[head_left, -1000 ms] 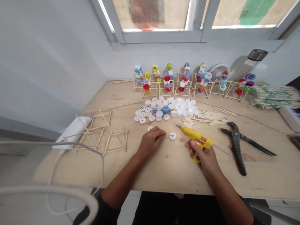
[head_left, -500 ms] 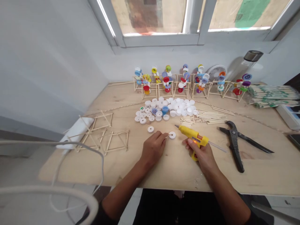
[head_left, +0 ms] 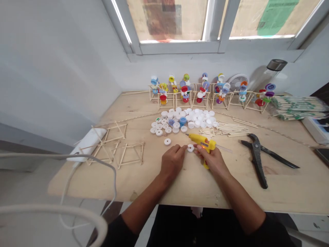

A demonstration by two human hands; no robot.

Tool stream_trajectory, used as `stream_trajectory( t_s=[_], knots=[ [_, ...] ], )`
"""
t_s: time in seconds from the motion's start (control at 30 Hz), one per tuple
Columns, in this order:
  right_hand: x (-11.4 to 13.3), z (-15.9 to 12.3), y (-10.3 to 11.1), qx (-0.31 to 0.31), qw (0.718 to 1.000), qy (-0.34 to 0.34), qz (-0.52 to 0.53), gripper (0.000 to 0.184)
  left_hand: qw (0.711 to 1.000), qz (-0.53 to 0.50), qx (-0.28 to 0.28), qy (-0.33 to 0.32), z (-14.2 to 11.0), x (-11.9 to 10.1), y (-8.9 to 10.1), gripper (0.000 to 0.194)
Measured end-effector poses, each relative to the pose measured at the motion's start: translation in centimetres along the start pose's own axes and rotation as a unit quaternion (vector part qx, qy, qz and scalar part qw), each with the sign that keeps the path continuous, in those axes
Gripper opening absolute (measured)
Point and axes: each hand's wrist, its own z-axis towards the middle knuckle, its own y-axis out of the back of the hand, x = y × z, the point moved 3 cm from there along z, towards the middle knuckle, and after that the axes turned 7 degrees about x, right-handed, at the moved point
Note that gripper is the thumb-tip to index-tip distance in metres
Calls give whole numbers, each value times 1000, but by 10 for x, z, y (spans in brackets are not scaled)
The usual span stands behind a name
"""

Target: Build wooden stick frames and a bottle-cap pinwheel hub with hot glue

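Hands low over plywood bench (head_left: 190,187), close together near front edge. Row of stick-frame cap models (head_left: 205,91) along back, out of working space; heap of bottle caps (head_left: 187,118) and cut sticks (head_left: 223,129) within easy reach. R hand (head_left: 212,159) wrapped round yellow glue gun (head_left: 202,141), nozzle pointing left, just past white cap (head_left: 190,148). L hand (head_left: 172,161) in narrow pinch, seemingly on short stick (head_left: 185,147) entering cap, steadying it on bench for R hand. Spare white cap (head_left: 167,141) just left of L fingertips (head_left: 181,146).
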Motion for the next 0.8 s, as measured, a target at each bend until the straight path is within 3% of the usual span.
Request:
stream_trajectory(
  t_s=[0.2, 0.8],
  knots=[
    [-11, 11, -2, 21, 1000, 10, 3, 44, 1000, 21, -2, -19, 0, 0, -3, 28],
    [-8, 10, -4, 48, 999, 15, -18, 40, 997, 69, -2, -36, 0, -1, -6, 29]
  ],
)
